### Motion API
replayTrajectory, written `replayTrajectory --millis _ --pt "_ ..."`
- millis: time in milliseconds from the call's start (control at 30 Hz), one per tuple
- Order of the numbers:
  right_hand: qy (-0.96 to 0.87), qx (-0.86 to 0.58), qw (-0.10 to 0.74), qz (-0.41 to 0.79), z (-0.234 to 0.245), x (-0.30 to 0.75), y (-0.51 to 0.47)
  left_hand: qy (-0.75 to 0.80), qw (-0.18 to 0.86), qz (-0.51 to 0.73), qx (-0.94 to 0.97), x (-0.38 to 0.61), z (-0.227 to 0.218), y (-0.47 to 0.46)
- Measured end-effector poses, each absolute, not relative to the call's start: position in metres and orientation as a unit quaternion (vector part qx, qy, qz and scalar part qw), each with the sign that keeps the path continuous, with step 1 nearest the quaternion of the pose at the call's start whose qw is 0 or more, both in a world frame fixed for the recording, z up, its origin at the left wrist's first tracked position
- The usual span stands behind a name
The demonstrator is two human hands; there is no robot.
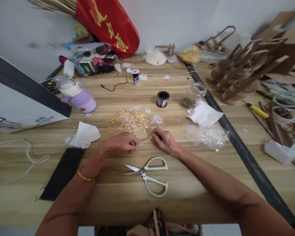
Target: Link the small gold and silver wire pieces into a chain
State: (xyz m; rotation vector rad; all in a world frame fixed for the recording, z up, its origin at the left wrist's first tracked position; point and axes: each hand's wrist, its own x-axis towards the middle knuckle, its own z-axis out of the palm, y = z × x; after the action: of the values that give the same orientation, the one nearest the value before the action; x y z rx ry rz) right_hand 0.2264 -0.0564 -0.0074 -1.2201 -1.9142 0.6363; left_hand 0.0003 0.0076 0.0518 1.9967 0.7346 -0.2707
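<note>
Between my two hands runs a thin beaded strand (pixel 144 142), pale and slightly slanted. My left hand (pixel 124 142) is closed in a pinch on its left end. At the other end, my right hand (pixel 164 140) pinches the strand near a small whitish bead. Just beyond my hands lies a pile of gold and clear beads (pixel 131 122). To its right is a small heap of silvery tube-like beads (pixel 156 120). White-handled scissors (pixel 147 173) lie with blades apart on the near side of my hands. A spool of fine wire (pixel 163 99) stands farther back.
A purple bottle (pixel 82 98) and a white box (pixel 22 98) stand at left, near a black flat case (pixel 62 173). On the right are a glass jar (pixel 198 91), crumpled white paper (pixel 204 113), plastic bags (pixel 208 136) and small woven baskets (pixel 233 85). A dark strip (pixel 250 167) crosses the table.
</note>
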Motion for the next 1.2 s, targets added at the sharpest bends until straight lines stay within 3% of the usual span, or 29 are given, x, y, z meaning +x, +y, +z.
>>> replayTrajectory --millis 300,633,1200 --pt "-0.830 -0.414 0.315 0.201 -0.012 0.226 -0.060 0.269 0.420 -0.126 0.857 0.001 0.063 0.003" --pt "-0.828 -0.415 0.315 0.208 -0.013 0.226 -0.059 0.242 0.398 -0.084 0.881 -0.001 0.062 0.003" --pt "-0.821 -0.420 0.317 0.219 -0.010 0.226 -0.059 0.224 0.508 -0.078 0.828 -0.001 0.052 0.009"
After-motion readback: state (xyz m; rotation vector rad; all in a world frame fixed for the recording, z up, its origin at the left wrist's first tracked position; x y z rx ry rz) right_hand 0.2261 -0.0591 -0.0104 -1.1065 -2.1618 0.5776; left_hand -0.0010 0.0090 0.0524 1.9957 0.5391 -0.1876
